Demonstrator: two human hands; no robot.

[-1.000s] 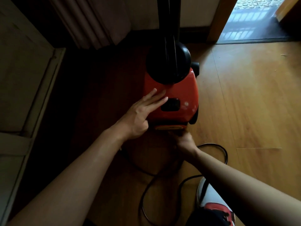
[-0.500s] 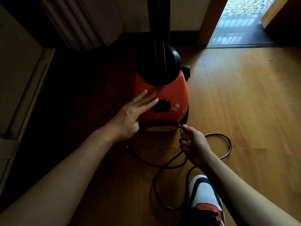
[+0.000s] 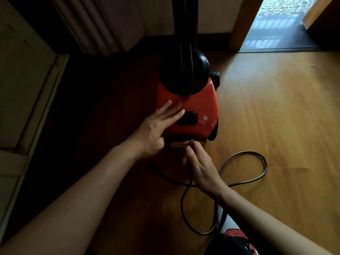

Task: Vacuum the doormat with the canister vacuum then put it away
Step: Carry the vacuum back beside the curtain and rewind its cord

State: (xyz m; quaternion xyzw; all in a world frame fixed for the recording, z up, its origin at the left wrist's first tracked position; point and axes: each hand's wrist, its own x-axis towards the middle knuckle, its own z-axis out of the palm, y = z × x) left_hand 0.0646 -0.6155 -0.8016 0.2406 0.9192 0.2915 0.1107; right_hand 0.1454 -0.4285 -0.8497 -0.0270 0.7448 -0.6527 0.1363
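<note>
Where the wooden floor (image 3: 285,116) runs off to the right it lies wide and bare as far as the doorway (image 3: 276,34) at the upper right; to the left the room is tighter, with a pale cabinet (image 3: 22,80) along the edge and a curtain (image 3: 95,24) hanging in the dark corner; a wall with a dark baseboard (image 3: 213,36) closes the far side. Set just short of that wall, the red canister vacuum (image 3: 200,105) stands on the floor with its long axis running straight away from the person; its rear end faces them, and a black wand (image 3: 185,24) rises upright from the black dome (image 3: 200,70) at its far end. Flat on the red top lies the left hand (image 3: 154,131), fingers straight, gripping nothing. Reaching to the rear face, the right hand (image 3: 202,170) has its fingertips at the black cord (image 3: 265,166) where it meets the body; whether they pinch it I cannot tell. Slack cord loops over the floor to the right, near a shoe (image 3: 235,236).
</note>
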